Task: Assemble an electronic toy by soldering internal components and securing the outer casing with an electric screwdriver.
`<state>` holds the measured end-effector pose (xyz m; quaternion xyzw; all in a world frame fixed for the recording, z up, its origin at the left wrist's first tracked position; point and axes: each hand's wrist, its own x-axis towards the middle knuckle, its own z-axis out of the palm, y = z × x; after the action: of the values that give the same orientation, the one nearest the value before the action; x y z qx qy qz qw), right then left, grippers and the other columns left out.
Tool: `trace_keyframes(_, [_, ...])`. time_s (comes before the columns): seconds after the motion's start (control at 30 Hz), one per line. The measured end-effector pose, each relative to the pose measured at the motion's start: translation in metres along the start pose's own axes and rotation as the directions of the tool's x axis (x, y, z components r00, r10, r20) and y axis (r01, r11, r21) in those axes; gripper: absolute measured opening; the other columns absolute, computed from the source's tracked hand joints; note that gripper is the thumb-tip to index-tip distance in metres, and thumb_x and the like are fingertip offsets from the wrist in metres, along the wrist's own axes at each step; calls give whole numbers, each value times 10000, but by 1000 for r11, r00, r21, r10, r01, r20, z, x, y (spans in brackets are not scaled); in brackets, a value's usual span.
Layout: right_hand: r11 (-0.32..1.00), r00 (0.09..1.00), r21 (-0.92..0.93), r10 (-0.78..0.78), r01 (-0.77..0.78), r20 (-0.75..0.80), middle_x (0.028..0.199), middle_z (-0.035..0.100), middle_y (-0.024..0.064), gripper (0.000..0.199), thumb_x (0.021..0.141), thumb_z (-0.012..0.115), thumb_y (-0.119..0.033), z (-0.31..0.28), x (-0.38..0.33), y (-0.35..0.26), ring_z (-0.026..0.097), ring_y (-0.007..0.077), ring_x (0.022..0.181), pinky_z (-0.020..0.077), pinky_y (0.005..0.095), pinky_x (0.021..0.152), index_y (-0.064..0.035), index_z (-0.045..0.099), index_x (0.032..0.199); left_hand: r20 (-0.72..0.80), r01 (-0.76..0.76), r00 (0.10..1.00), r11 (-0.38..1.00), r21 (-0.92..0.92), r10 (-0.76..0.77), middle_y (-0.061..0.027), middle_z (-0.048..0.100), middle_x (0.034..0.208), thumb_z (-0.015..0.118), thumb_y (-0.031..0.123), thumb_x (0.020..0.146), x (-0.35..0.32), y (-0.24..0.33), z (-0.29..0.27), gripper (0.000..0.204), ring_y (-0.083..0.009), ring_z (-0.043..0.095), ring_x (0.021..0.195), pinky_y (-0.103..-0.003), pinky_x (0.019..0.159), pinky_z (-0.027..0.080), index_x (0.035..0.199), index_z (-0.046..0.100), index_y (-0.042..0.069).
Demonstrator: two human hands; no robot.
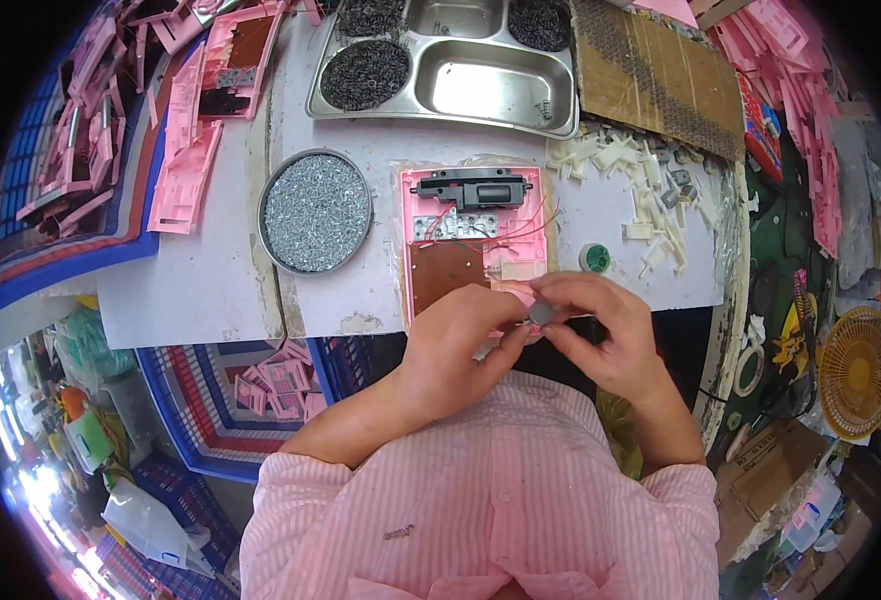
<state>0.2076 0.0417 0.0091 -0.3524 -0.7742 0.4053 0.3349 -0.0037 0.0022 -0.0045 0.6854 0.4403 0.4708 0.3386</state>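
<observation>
A pink plastic casing [409,222] lies on the table in front of me. In it are a black mechanism [476,190], a metal plate [453,227] with thin red wires, a brown panel [446,272] and a cream plastic piece [521,270]. At the casing's near right corner, my right hand [609,335] pinches a small grey block-like part [540,313] between thumb and fingers. My left hand [456,345] is closed right beside it, fingertips against the part or the casing edge; what they hold is hidden.
Left of the casing stands a round dish [316,212] of small screws. A steel compartment tray [496,82] with dark springs sits behind. White plastic pieces [651,200], a small green round container [595,258] and cardboard [661,75] are right; blue crates [191,410] of pink parts are left.
</observation>
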Motion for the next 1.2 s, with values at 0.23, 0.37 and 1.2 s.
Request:
trace_keyframes(0.23, [946,948,-113,-312,305,-55,977,713,129,442,676,864,-12,-1,6,0,705,275,788,576,347,657,-56,642,1056,13,68,998,980,-189,-66,-145,688,1022,739,-106,817,-4,-1,-7,260,-221,704,925,-302,762,578,1033,632,-11])
trace_keyframes(0.37, [924,927,-128,-370,360,-64,970,710,127,442,666,870,-10,4,8,2,707,274,793,582,351,651,-47,647,1046,35,139,990,955,-261,-135,-163,670,1073,710,-104,841,-6,-3,-8,219,-224,678,974,-302,774,559,1022,622,-19])
trace_keyframes(1.2, [943,929,-228,-294,243,-225,1003,716,165,420,700,827,59,-22,-4,24,697,285,779,562,344,658,-29,677,1082,196,-188,979,587,787,51,-41,568,947,792,214,728,76,-28,9,160,-241,536,920,-445,869,345,786,694,102])
